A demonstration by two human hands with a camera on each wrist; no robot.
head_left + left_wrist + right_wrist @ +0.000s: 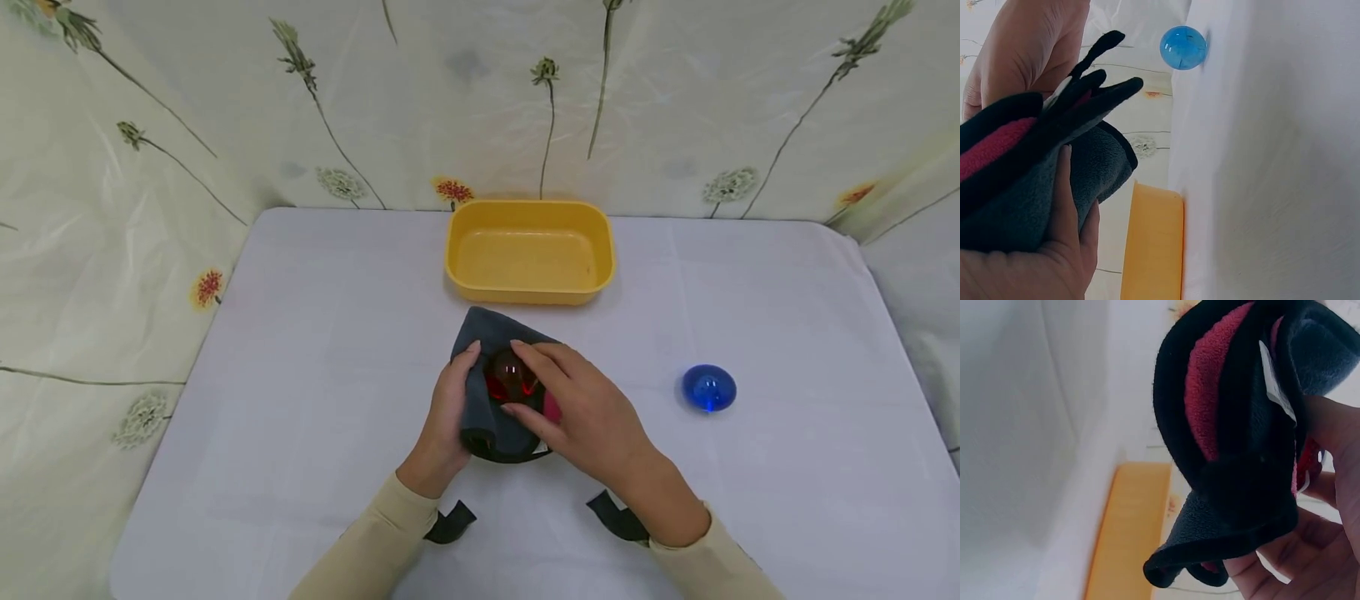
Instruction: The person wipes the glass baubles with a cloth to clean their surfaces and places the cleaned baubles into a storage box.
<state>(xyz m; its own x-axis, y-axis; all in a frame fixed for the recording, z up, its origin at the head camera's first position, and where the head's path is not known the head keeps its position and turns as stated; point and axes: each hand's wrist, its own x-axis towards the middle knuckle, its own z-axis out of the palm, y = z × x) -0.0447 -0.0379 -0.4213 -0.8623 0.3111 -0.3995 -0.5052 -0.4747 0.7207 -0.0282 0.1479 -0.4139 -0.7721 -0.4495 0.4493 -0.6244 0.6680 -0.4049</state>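
Observation:
A dark grey cloth with black edging and a pink inner side lies folded in my left hand, thumb on top and fingers beneath. On the cloth sits a clear red ball. My right hand pinches that ball between thumb and fingers. From the right wrist, the cloth's pink strip and a white label show, with a sliver of red ball behind. In the left wrist view the cloth hides the red ball.
A yellow rectangular tub stands beyond the hands near the table's far edge. To the right, a clear blue ball rests on the white-covered table. Black straps hang by both wrists. Flower-patterned sheeting surrounds the table.

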